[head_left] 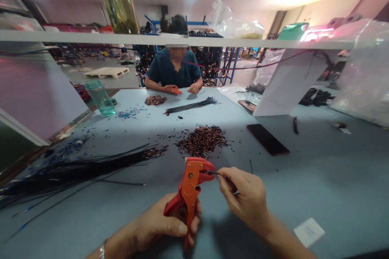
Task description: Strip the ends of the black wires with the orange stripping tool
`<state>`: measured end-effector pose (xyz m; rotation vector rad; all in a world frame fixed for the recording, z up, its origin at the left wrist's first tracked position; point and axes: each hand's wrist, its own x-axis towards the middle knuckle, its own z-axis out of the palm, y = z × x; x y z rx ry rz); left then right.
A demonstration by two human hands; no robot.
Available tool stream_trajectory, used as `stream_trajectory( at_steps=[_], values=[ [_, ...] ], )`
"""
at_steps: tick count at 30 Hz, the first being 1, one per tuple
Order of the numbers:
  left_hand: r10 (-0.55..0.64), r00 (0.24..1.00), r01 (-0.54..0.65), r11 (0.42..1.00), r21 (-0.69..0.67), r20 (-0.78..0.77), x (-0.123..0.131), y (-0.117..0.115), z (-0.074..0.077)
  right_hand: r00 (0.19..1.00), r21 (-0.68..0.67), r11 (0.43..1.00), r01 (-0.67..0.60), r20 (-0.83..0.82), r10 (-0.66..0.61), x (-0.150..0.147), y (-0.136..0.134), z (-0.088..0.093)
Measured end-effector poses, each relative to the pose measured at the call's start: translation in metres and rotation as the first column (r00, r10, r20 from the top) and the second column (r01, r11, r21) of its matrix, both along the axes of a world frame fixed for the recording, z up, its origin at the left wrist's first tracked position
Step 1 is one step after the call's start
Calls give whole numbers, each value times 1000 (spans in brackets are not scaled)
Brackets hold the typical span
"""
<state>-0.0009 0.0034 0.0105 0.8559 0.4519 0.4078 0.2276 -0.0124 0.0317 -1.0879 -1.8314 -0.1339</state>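
Observation:
My left hand (170,219) is wrapped round the handles of an orange and red wire stripper (191,182), its jaws pointing right. Between thumb and fingers, my right hand (244,192) pinches a thin black wire (216,173). The wire's end sits at the stripper's jaws; how deep it goes in is hard to see. Just beyond the tool lies a heap of short black and copper-coloured wire pieces (203,139). To the left a long bundle of black wires (91,168) is spread on the blue-grey tabletop (328,178).
A phone (268,139) and a white paper slip (309,232) lie on the right. Blue bits (129,113) are scattered near a green cup (100,98). A shelf (212,42) spans the table overhead. Opposite, a person (174,68) holds an orange tool behind another wire bundle (191,106).

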Motion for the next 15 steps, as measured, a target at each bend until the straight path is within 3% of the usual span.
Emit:
stream_trajectory(
  at_steps=[15],
  values=[
    [-11, 1000, 11, 1000, -2, 12, -1, 0, -1, 1000, -7, 1000, -13, -8, 13, -1, 0, 2]
  ],
)
